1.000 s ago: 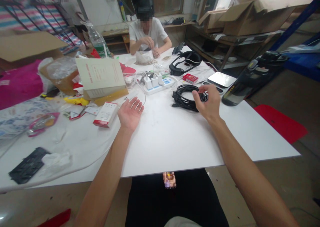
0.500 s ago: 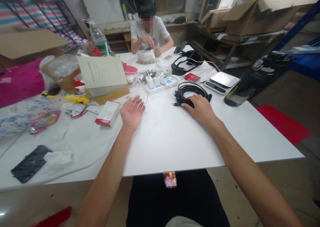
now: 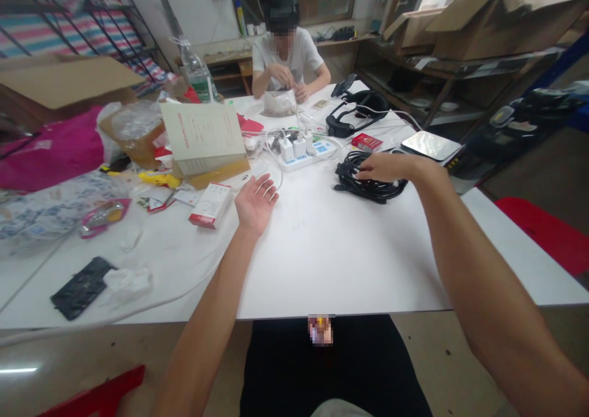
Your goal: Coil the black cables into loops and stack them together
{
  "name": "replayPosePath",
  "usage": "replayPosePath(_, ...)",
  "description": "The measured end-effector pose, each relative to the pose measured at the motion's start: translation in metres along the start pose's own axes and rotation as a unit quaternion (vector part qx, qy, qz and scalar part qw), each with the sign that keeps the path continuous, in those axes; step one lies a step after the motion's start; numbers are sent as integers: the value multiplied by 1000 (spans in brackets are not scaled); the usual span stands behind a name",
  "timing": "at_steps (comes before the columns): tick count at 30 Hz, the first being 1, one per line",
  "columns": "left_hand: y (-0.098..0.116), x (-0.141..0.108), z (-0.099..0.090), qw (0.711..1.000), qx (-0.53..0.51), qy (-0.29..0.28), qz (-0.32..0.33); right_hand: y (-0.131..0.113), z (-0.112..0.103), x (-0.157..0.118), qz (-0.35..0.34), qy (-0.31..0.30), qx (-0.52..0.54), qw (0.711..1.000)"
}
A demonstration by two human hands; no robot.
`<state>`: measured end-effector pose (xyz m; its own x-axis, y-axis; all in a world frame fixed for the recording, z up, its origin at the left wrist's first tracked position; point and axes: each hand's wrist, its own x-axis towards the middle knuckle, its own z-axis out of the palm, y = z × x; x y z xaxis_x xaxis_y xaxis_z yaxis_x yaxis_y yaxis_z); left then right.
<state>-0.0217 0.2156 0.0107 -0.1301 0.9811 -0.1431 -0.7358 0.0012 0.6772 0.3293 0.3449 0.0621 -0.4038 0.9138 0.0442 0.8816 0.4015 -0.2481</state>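
My left hand (image 3: 256, 206) lies palm up on the white table (image 3: 317, 263), its fingers apart and slightly curled, with nothing in it. Beside it on the left is a white and red box (image 3: 211, 205). My right hand (image 3: 385, 166) comes over the coil of black cable (image 3: 368, 188) from the right, palm down, wrist raised. Its fingers are bent together into the loops and closed on some of them; the fingertips are partly hidden. The coil rests on the table, and a plug end sticks out at its left.
Behind the hands are a white power strip (image 3: 307, 153) with chargers, a red packet (image 3: 367, 141), a black headset (image 3: 354, 113) and a kitchen scale (image 3: 431, 145). A dark bottle (image 3: 488, 135) stands at right. Clutter covers the left side. A person (image 3: 289, 55) sits opposite.
My right hand has turned, its wrist rising and its fingers now pointing left into the coil. The cable loops look looser. My left hand keeps its pose; the view has shifted a little.
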Motion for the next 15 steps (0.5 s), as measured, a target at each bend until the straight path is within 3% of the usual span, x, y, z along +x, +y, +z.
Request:
replayPosePath(3, 1, 1, -1, 1000, 7, 5, 2, -9, -25, 15, 49, -121, -29, 991)
replayPosePath(5, 1, 2, -2, 1000, 10, 8, 6, -16, -40, 18, 67, -151, -34, 986)
replayPosePath(7, 1, 4, -2, 1000, 14, 8, 10, -20, -55, 16, 92, -138, -17, 986)
replayPosePath(9, 0, 5, -2, 1000, 19, 8, 10, -24, -71, 10, 136, -81, -30, 987)
replayPosePath(11, -1, 5, 0, 1000, 22, 8, 8, -28, -87, 0, 170, 16, -56, 984)
replayPosePath(15, 0, 3, 4, 1000, 18, 9, 10, -47, -119, -31, 131, 230, -33, 964)
